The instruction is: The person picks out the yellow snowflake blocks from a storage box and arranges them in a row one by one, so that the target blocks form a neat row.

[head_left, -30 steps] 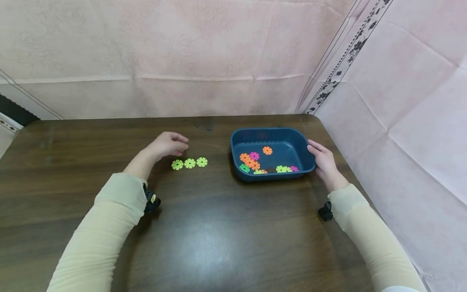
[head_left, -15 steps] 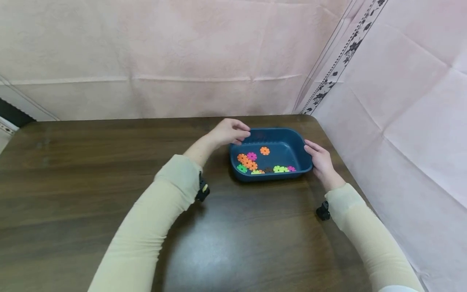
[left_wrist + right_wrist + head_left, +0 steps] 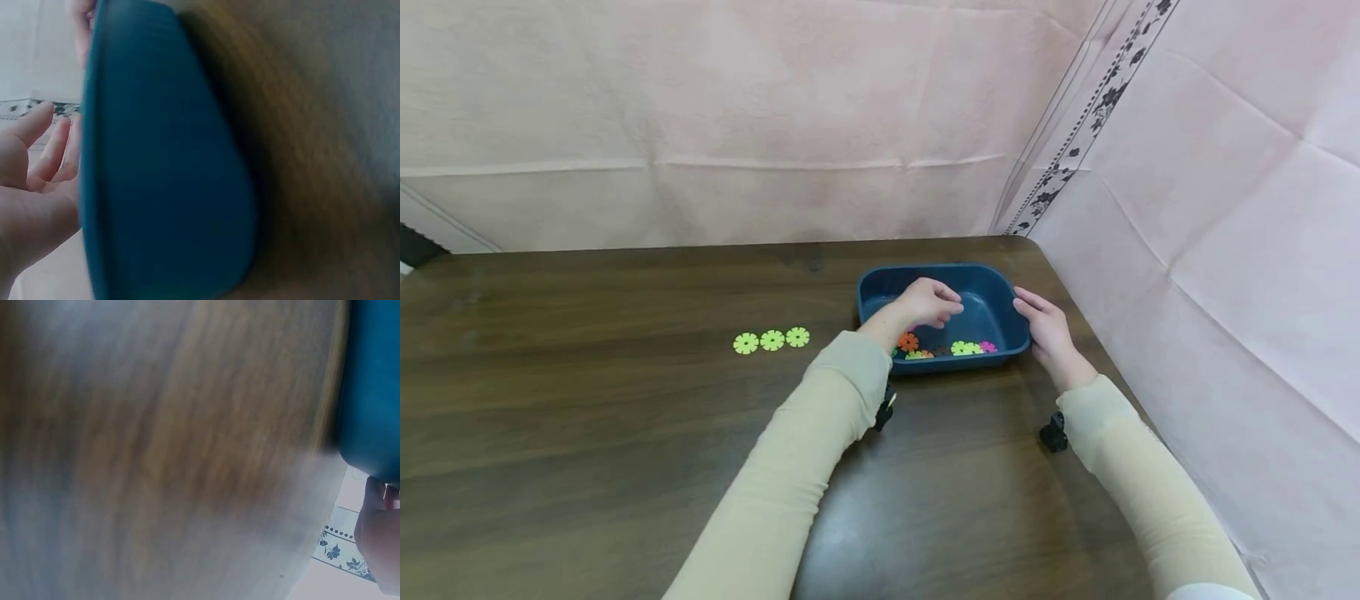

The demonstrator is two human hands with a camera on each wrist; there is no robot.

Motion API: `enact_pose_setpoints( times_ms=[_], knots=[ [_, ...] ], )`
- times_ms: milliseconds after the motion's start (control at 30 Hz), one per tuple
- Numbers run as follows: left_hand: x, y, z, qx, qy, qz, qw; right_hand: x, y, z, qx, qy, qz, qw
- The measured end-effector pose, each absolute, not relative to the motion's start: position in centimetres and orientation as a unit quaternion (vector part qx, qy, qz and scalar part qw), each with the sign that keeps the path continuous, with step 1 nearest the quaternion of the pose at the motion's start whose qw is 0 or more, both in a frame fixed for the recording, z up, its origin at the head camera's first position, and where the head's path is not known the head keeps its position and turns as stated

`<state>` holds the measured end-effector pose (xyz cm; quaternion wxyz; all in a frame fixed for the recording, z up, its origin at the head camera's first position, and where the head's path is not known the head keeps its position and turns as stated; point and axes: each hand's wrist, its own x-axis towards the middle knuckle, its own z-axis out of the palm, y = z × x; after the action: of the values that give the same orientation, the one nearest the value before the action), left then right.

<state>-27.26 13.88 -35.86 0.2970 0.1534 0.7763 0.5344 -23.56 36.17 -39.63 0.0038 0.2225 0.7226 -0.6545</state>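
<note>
Taking the middle of the blue tub (image 3: 962,364) as the centre of a clock face in the head view, the right hand (image 3: 1051,333) sits at three o'clock, gripping the end rim with its thumb and fingers. The left hand (image 3: 925,303) hangs above the tub's middle, its wrist crossing the wall near eight o'clock; the fingers are loosely bent, and the left wrist view shows the thumb apart from them with nothing seen between. The tub stands on the worktop (image 3: 625,400).

Inside, a yellow-green pair (image 3: 966,347) lies near five o'clock, a pink disc (image 3: 988,347) near four and an orange disc (image 3: 907,342) at eight, partly masked by the left arm. Outside, at nine o'clock, three yellow-green discs (image 3: 772,340) lie flat in a row.

The step in hand looks like picking one disc out of the tub. To do it well, come down from twelve towards five o'clock with thumb and fingertip only, since the yellow-green pieces seem to overlap and two could lift together. Sliding one clear before pinching its notched edge should help, and a firm right hand would stop the tub skidding
</note>
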Motion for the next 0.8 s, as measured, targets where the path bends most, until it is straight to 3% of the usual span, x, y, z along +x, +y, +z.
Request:
enact_pose_setpoints(
  times_ms=[800],
  knots=[
    [-25.8,17.4,-39.3,0.225,0.871,0.360,0.246,-23.7,36.4,-40.0,0.217,0.721,-0.659,-0.005]
  ],
)
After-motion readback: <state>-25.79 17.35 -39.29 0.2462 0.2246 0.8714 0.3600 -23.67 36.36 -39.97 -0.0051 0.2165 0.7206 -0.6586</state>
